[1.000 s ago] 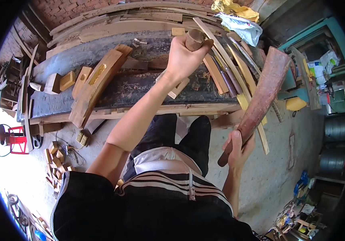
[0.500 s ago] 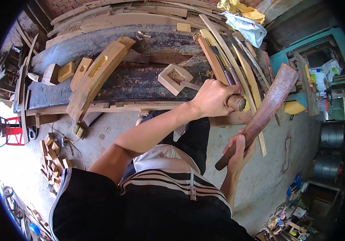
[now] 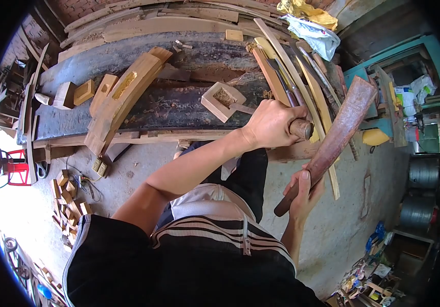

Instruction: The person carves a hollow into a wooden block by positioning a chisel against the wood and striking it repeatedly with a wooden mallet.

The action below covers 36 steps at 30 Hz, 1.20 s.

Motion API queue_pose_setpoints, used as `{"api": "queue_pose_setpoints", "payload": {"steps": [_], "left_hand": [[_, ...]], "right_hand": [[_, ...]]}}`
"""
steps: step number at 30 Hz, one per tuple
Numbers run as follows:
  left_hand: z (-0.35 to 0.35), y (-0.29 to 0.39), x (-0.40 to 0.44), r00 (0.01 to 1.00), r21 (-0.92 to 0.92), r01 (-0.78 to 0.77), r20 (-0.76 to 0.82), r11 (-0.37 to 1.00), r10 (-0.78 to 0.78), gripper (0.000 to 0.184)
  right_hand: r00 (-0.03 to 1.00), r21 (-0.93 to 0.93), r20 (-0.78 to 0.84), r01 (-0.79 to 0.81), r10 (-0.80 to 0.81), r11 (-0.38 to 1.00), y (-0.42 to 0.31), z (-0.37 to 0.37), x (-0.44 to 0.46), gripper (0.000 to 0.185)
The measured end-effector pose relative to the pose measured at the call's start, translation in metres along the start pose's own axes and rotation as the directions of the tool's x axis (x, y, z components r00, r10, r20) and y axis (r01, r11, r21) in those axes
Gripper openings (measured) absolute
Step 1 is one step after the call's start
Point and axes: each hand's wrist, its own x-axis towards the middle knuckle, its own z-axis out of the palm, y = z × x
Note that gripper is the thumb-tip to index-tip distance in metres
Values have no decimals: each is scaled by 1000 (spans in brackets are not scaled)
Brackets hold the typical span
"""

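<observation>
Before the dark slab [image 3: 179, 116] the right hand [image 3: 306, 193] gripped a wooden club [image 3: 335, 137]; on the slab lay a block [image 3: 223, 110], seemingly partly hollowed; the left hand [image 3: 275, 123] clenched a chisel [image 3: 302, 130], blade over the block; loose chips [image 3: 223, 97] remained inside

- A broad lane of dark worktop [image 3: 176, 113] runs between the mortised beam [image 3: 122, 105] and the hollowed block [image 3: 226, 111].
- The chisel blade [image 3: 243, 108] bars the block's right side, leading to the left hand [image 3: 273, 124].
- Past that hand, wood strips [image 3: 293, 82] crowd the worktop's right end.
- The wooden club [image 3: 341, 122], in the right hand [image 3: 304, 193], slants past the chisel handle [image 3: 302, 129]; the gap looks narrow, though depth is hard to judge.
</observation>
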Motion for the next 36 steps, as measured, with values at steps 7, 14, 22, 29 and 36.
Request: {"api": "queue_pose_setpoints", "payload": {"steps": [7, 14, 22, 29, 36], "left_hand": [[-5, -4, 2, 1000, -20, 8, 4, 1000, -8, 20], [-15, -5, 11, 988, -138, 152, 7, 979, -153, 18], [-16, -7, 5, 994, -148, 74, -71, 986, -85, 12], [-10, -21, 2, 995, -102, 62, -75, 993, -70, 14], [-15, -2, 5, 991, -246, 105, -58, 964, -122, 17]], "right_hand": [[1000, 4, -2, 20, -20, 1000, -15, -2, 8, 42], [962, 275, -130, 266, -238, 924, -48, 3, 18, 39], [997, 107, 66, 44, -52, 993, -52, 1, 6, 31], [985, -244, 169, 75, -34, 967, -25, 1, 9, 27], [923, 140, 9, 379, -384, 915, -28, 2, 10, 33]]}}
